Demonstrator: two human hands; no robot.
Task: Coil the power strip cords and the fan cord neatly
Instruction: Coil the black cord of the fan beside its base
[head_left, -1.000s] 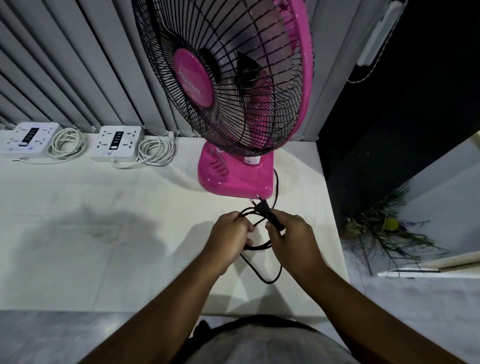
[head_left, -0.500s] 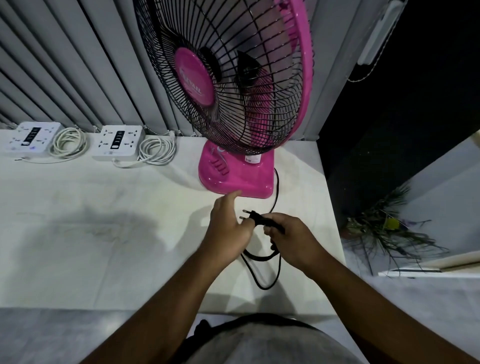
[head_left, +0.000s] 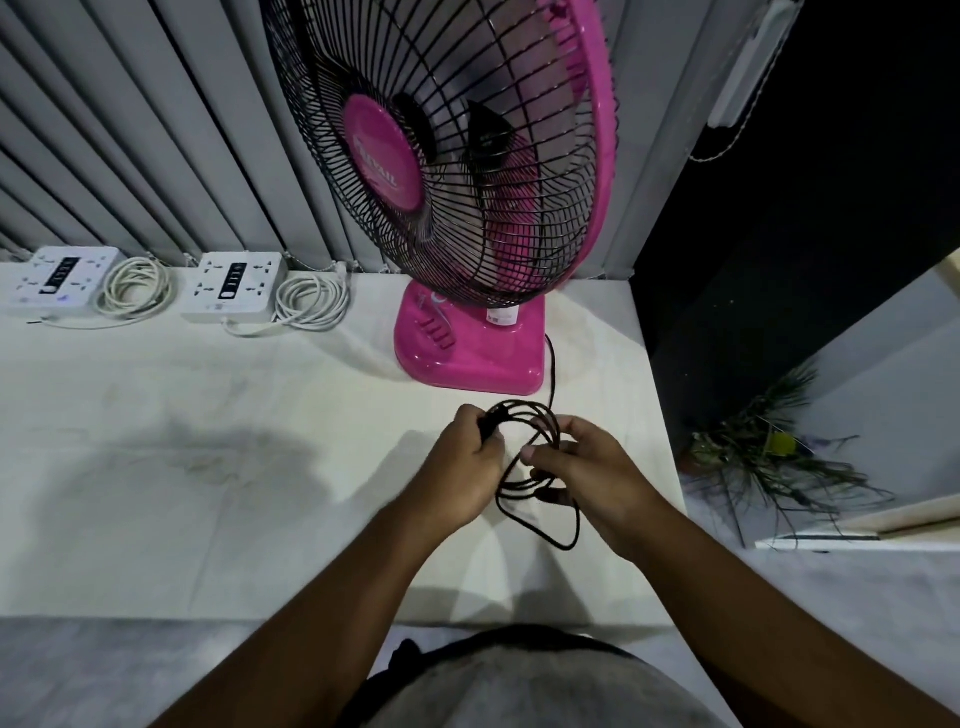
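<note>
While the white power strip cords (head_left: 132, 293) lie already coiled well to the left of the grip, the black fan cord (head_left: 548, 428) is the one in hand. Its loops are gathered between two hands: the left hand (head_left: 465, 462) is curled round what looks like the plug end, and the right hand (head_left: 592, 483) pinches the bundled turns. A slack loop hangs below the right grip onto the worktop (head_left: 260, 467); a tail runs beyond to the fan (head_left: 467, 353). That slack probably needs drawing into one more turn.
</note>
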